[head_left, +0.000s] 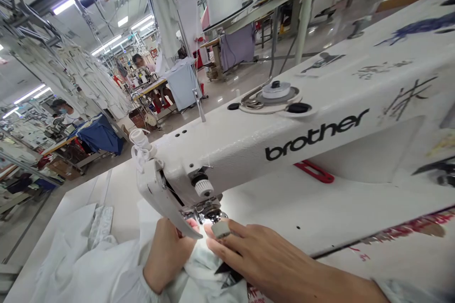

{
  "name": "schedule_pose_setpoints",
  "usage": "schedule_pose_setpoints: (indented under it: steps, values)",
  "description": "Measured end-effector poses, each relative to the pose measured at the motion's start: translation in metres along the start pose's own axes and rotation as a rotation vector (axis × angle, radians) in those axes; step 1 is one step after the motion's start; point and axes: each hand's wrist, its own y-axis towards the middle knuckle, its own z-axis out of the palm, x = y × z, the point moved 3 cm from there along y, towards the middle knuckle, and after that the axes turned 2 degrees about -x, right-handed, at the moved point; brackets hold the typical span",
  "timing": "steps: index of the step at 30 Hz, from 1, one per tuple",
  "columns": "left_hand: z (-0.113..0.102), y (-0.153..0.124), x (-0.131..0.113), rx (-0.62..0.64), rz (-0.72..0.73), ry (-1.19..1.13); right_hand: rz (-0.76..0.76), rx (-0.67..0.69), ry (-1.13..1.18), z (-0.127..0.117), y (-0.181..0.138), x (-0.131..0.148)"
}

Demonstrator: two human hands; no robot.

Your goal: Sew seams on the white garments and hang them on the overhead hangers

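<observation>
A white Brother sewing machine (284, 137) fills the middle of the view, its needle head at the lower centre. White fabric (88, 265) lies bunched on the table under and left of the needle. My left hand (167, 255) rests on the fabric just left of the presser foot (213, 215), fingers curled and pressing the cloth; part of it is hidden behind the machine's face plate. My right hand (256, 258) lies on the fabric right of the needle, fingers extended and pressed down, with a pale taped thimble-like cover (221, 229) on one fingertip.
A red lever (314, 171) sits under the machine arm. A bobbin winder (275, 92) is on top. Other people sit at sewing stations at far left (62, 111) and back (138, 64), with hanging white garments (88, 75) overhead. A table leg (302, 19) stands behind.
</observation>
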Motion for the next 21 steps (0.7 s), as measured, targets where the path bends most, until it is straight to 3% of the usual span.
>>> schedule_pose_setpoints:
  steps: [4,9,21]
  values:
    - [-0.002,0.001,-0.005,-0.078,0.062,0.173,0.024,0.0,-0.005,-0.001,0.002,-0.002]
    - [-0.004,0.001,-0.008,-0.102,0.079,0.178,0.037,0.044,0.03,0.001,0.002,-0.003]
    - [-0.007,0.001,-0.013,-0.114,0.133,0.172,0.051,-0.002,-0.041,0.008,-0.003,-0.001]
